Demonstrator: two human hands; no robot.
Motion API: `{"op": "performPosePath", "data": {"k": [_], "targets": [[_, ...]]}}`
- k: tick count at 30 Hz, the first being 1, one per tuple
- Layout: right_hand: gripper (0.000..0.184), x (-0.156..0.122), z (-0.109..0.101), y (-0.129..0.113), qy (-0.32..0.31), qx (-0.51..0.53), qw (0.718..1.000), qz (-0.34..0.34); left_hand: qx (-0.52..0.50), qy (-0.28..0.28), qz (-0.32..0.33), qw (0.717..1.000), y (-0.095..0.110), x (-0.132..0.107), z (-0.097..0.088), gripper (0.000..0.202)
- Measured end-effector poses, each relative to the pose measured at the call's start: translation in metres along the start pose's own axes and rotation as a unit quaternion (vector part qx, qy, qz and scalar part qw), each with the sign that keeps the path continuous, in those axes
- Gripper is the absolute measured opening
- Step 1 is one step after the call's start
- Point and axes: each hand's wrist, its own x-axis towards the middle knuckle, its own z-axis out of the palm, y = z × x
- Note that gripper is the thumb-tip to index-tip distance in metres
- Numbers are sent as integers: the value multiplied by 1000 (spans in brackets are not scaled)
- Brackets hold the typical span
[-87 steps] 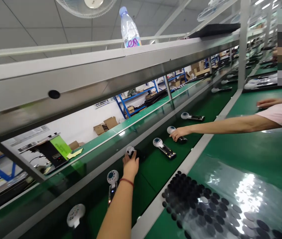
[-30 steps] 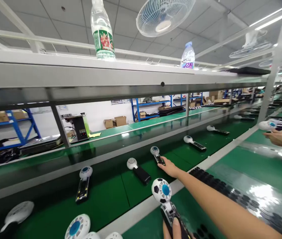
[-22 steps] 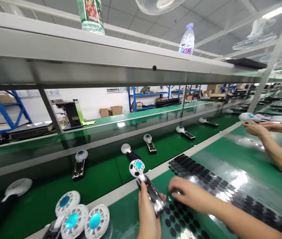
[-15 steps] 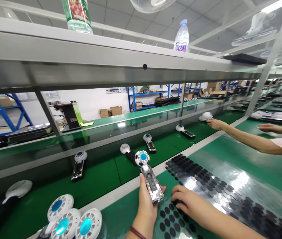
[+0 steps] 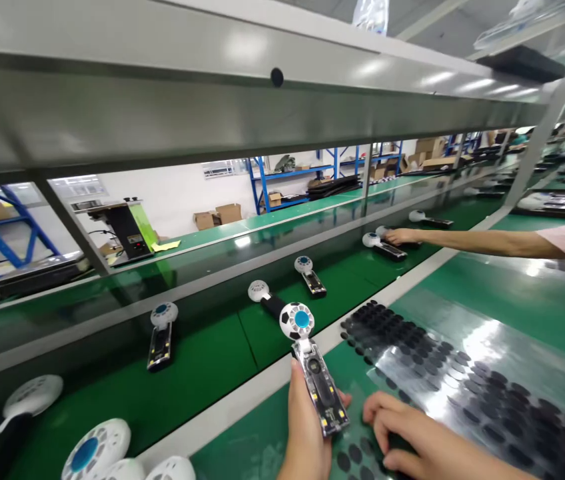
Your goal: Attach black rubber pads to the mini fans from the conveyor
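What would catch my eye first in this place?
A handheld fan with a football-patterned head, gripped in the person's left hand, stands out at bottom centre. Just right of it, the right hand touches a clear sheet of black round pads. Beyond them, more fans lie in a row along a green conveyor belt.

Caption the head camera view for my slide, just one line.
The left hand grips a soccer-patterned handheld fan while the right hand rests on a clear sheet of black round pads.
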Motion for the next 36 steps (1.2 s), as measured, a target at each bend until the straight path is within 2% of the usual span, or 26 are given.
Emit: {"op": "performPosePath", "data": {"k": [3, 7, 11, 14, 21, 27, 36], "targets": [[12, 1, -11, -13, 23, 84, 996, 31, -9, -19, -25, 999, -1, 4, -4, 48], [13, 26, -17, -40, 83, 207, 974, 39, -8, -46, -42, 998, -4, 12, -9, 56], [14, 51, -11, -58, 67, 282, 956, 53, 9, -40, -33, 999, -8, 13, -11, 55], [14, 58, -5, -57, 68, 263, 961, 53, 16, -37, -14, 999, -11, 12, -11, 52], [12, 58, -2, -54, 97, 191, 974, 72, 23, -28, -40, 999, -10, 12, -15, 57], [13, 57, 2, -57, 123, 168, 976, 67, 30, 10, -60, 998, -8, 10, -17, 58], [11, 63, 15, -50, 167, 123, 978, 37, -8, 50, -50, 997, -9, 12, -16, 42]]}}
